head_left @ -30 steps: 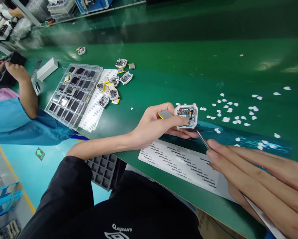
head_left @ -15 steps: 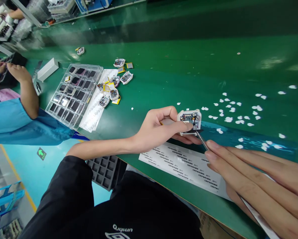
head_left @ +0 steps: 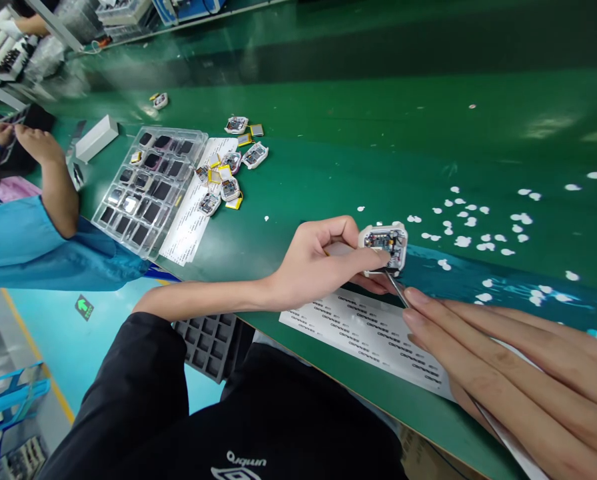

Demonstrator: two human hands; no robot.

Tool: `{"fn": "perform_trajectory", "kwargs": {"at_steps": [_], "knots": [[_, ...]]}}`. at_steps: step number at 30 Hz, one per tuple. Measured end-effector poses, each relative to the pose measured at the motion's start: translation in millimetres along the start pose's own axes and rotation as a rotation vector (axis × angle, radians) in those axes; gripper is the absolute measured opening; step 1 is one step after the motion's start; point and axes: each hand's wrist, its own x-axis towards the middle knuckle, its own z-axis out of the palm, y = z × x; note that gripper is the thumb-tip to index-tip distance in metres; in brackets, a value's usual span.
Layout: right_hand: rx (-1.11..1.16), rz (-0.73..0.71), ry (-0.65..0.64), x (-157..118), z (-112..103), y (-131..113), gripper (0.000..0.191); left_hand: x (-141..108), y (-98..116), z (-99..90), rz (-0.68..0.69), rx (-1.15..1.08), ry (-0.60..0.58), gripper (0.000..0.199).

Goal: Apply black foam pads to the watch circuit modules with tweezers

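watch case [head_left: 386,245] pinched in left fingers [head_left: 373,257], tweezers [head_left: 397,290] gripped in right fingers [head_left: 418,300] beneath

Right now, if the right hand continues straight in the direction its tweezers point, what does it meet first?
Most likely the small white device that the left hand holds. The tweezers in the right hand already point at its lower edge; actual contact is unclear.

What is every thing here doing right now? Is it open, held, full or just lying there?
left hand: gripping the little white case.
little white case: open, circuit board showing, held up.
right hand: pinching the tweezers.
tweezers: tip at the case's lower edge.
label sheet: flat on the table.
clear tray: lying flat, most pockets filled.
loose cases: open, piled beside the tray.
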Motion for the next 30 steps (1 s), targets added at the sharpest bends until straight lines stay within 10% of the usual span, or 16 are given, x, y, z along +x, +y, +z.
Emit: {"fn": "perform_trajectory", "kwargs": {"at_steps": [23,30], "knots": [[-0.023,-0.07,0.115,-4.3,7.1,21.2,0.057,0.3,-4.6,5.4,0.067,0.053,-0.034,0.05],[-0.035,-0.121,0.171,-6.6,7.1,25.2,0.056,42.3,2.2,-29.6,0.267,0.286,0.058,0.035]]}}
